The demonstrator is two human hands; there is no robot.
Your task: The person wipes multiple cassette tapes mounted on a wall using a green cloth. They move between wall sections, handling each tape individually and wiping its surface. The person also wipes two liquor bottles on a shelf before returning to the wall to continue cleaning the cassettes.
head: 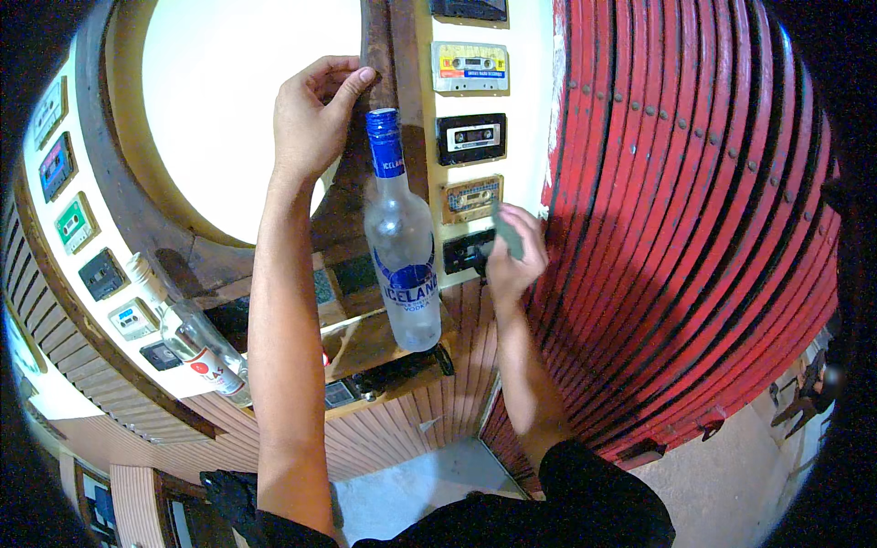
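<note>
My left hand (318,113) is raised at the dark wooden frame (387,41), its thumb and curled fingers touching at the frame's inner edge; whether anything thin is pinched there cannot be told. Just right of it, a frosted glass vodka bottle (404,253) with a blue cap stands on a wooden shelf (404,383). My right hand (517,257) grips a green cloth or pad (508,229) in front of the wall. Nearest to it are a brown patterned cassette (473,198) and a black cassette (462,252), the latter partly hidden by the hand.
More cassettes (470,66) are mounted on the white wall strip. A clear bottle with a stopper (205,349) stands left of my left forearm. A bright round panel (226,103) fills the upper left. Red ribbed slats (658,205) curve along the right.
</note>
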